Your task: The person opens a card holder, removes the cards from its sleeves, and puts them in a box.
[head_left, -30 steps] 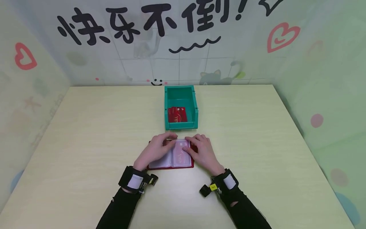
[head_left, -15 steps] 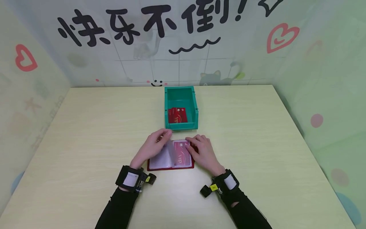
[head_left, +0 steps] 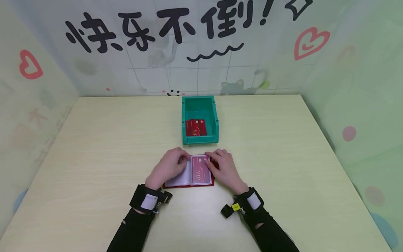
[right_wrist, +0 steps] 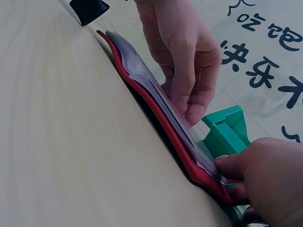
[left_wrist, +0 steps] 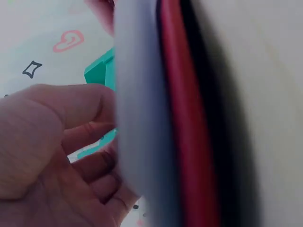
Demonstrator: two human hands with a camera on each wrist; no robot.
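A: Where does the red card holder with clear plastic sleeves (head_left: pixel 192 173) lie?

B: Open and flat on the pale wooden counter (head_left: pixel 94 140), between both grips. The left hand (head_left: pixel 168 167) rests curled fingers on the left sleeve page; the right hand (head_left: pixel 223 167) presses the right page's top edge with bent fingers.

A: And beyond the grips?

B: A green plastic bin (head_left: pixel 199 120), just past the fingertips, holding red VIP cards (head_left: pixel 196 127). A pink VIP card (head_left: pixel 200 170) shows beneath the right sleeve.

Card holder (head_left: pixel 189 175) just before bin (head_left: pixel 199 120)
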